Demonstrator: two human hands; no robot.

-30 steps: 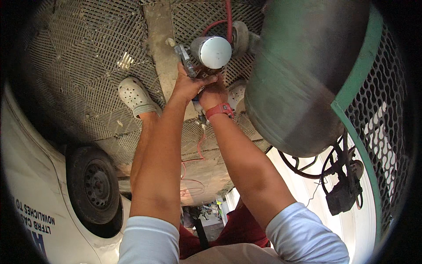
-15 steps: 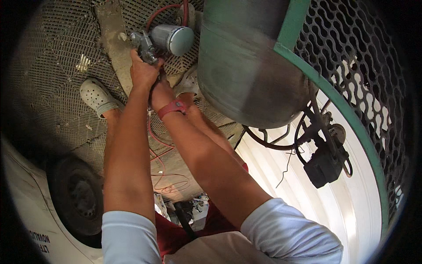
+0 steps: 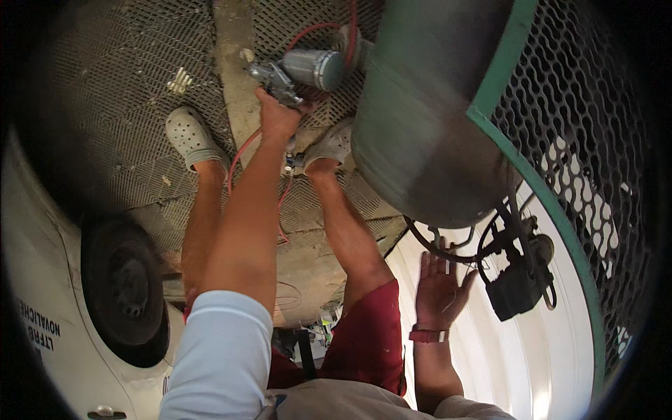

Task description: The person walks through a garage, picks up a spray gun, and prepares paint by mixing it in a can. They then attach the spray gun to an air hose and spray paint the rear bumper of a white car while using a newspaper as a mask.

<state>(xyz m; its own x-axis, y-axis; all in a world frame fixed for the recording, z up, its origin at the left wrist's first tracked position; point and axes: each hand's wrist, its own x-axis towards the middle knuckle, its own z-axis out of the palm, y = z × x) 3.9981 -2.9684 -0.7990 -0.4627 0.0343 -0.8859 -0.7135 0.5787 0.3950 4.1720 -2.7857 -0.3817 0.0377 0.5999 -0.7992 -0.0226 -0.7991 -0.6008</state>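
Two-tone view on my feed from over here: grimy slotted floor matting (image 3: 126,91), with a pale strip (image 3: 234,77) running through it. A white car (image 3: 42,262) sits along the matting's left edge, dark wheel (image 3: 127,287) toward me. Big green tank (image 3: 427,119) bulges over the right edge, with a green-framed mesh guard (image 3: 574,133) beside it and a ribbed white panel (image 3: 483,364) below. Black fittings (image 3: 518,287) hang off the tank's near end.

Going smaller, I've got a metal spray gun (image 3: 276,85) with a silver cup (image 3: 311,68), held above the matting's far edge, by the right side of that strip. Left hand (image 3: 281,119) is closed around its handle, though I can't make out every finger. Right hand (image 3: 442,297) is off near the tank's bottom end, open, fingers extended, nothing in it. Can't tell if the fingertips touch the black tube there.

Pale clogs (image 3: 189,136) on both feet, red hose (image 3: 315,29) past the cup, red watch (image 3: 428,335) on the right wrist.
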